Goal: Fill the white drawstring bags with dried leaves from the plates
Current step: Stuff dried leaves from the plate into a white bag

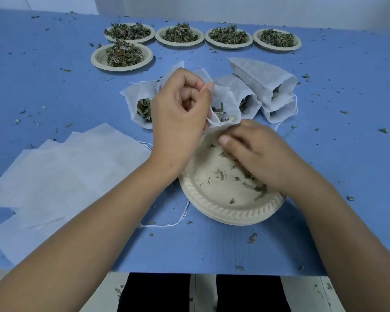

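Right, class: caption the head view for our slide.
Left hand pinches a white bag open; right hand lies on leaves in the near plate.

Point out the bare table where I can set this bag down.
Bare, bar leaf crumbs: the left of the table between the full plates and the empty bag stack; its right side beyond the filled bags and near plate. Crowded: the centre, where filled bags overlap and the left hand grips the open bag.

One camera, worn on my head, faces forward and down across the blue table (347, 154). My left hand (180, 113) and right hand (254, 152) sit close under it; the filled plates (179, 44) lie farther off.
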Action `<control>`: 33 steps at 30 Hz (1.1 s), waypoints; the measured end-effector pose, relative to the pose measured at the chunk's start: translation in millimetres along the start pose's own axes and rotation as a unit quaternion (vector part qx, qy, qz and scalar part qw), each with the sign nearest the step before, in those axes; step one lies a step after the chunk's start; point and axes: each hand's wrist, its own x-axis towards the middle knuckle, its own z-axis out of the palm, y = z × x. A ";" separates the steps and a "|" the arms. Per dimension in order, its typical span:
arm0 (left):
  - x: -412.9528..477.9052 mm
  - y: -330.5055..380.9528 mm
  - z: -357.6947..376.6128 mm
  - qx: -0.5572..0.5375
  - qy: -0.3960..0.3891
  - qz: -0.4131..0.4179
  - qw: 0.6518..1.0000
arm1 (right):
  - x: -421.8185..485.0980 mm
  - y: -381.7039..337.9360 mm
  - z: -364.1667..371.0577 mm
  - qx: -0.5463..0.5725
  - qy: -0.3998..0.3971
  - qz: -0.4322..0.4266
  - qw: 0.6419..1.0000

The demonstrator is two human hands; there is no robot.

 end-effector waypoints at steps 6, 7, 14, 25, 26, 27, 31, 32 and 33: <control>2.3 0.1 -2.2 -0.018 0.023 0.003 1.000 | -4.5 -0.5 -13.4 0.119 -0.115 -0.038 0.985; 2.1 0.1 -1.8 -0.020 0.023 0.003 1.000 | -4.4 1.6 -16.9 0.106 -0.077 -0.040 0.990; 1.8 0.6 -1.9 -0.026 0.022 0.013 0.999 | -5.6 1.9 -20.9 -0.016 -0.058 0.017 0.998; 1.1 1.7 -1.9 -0.025 0.023 0.013 0.999 | -3.3 -0.2 -14.1 0.021 -0.076 -0.022 0.997; 1.1 1.9 -1.9 -0.025 0.023 0.013 0.999 | -4.9 -3.1 -14.4 0.083 -0.093 -0.008 0.992; 1.0 2.2 -1.9 -0.026 0.023 0.012 0.999 | -6.0 -4.2 -14.1 0.135 -0.087 0.000 0.987; 1.0 2.5 -1.5 -0.027 0.024 0.008 0.999 | -1.6 -4.9 -8.2 0.069 -0.054 -0.061 0.994; 0.9 2.4 -1.3 -0.025 0.023 0.008 0.999 | -1.8 -7.4 -5.5 0.057 -0.088 -0.072 0.992; 0.7 2.5 -1.2 -0.023 0.022 0.008 0.999 | -3.1 -8.8 -3.8 0.071 -0.126 -0.073 0.987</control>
